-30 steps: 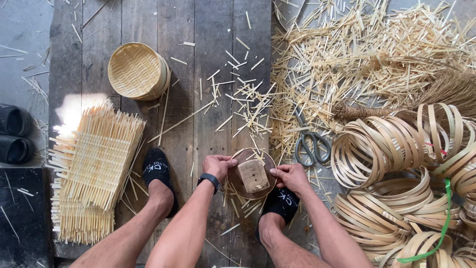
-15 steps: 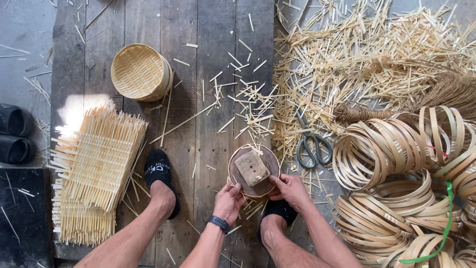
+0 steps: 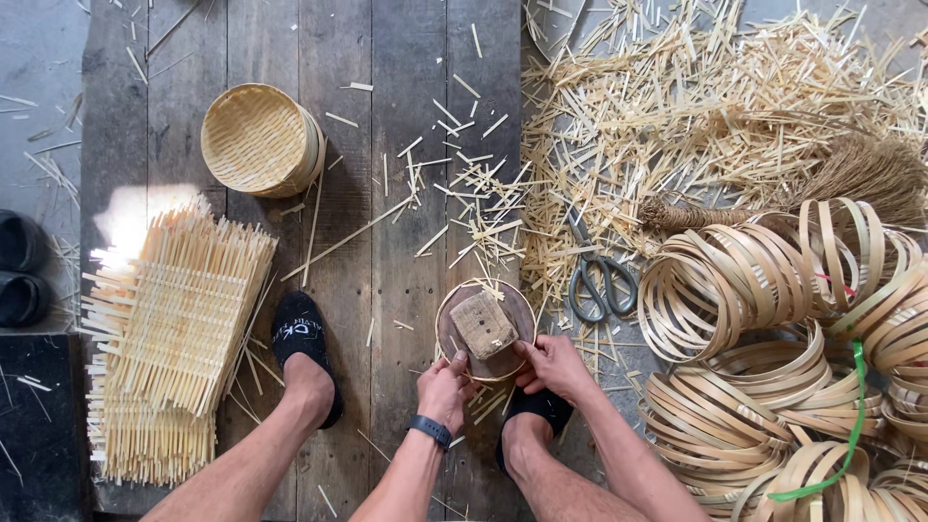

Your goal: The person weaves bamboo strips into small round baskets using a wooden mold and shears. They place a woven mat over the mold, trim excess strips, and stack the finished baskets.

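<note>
Weathered grey plank floor [image 3: 406, 116], strewn with pale bamboo splinters [image 3: 696, 106]. Coiled bamboo hoops [image 3: 773, 319] right, flat woven mats [image 3: 174, 319] left. Round wooden disc [image 3: 483, 333] with block between feet, ringed by thin hoop. Left hand [image 3: 445, 387] and right hand [image 3: 551, 365] pinched closed on disc's near rim.

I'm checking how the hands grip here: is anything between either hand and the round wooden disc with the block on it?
Nothing visible is. The left hand and right hand both rest directly on the near rim of the disc, under the wooden block. Loose bamboo slivers lie beneath and around, not between.
</note>
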